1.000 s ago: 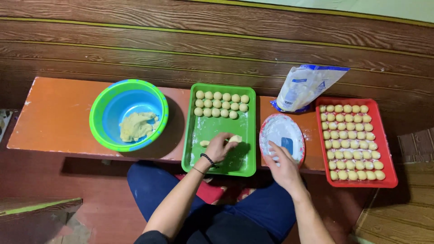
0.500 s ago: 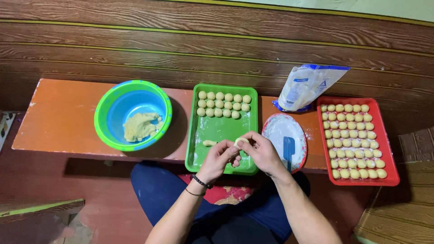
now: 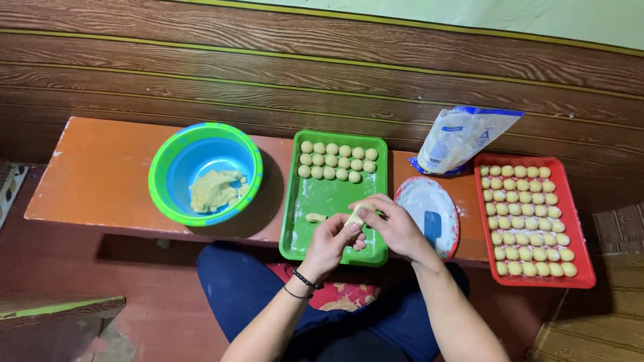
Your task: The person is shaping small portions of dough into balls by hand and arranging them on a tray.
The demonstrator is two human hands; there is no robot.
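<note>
Landmark: green tray [image 3: 322, 201], mid-bench.
L hand [image 3: 329, 245]: over tray's near edge, fingers pinched on dough piece [image 3: 355, 216] from below.
R hand [image 3: 396, 224]: fingers closed on same piece from above; both hands seem to be shaping it.
Dough piece: held just above tray, so crumbs prob. fall in.
Dough balls [image 3: 337, 161]: rows at tray's far end.
Bowl [image 3: 205, 173]: left of tray; dough inside.
Red tray [image 3: 582, 234]: far right of tray; full.

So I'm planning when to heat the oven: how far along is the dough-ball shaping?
Done: the red tray is full of dough balls, and the green tray holds three short rows. In hand: the left hand and right hand work a dough piece; another piece lies on the green tray. Left: a dough lump in the blue-green bowl.
</note>
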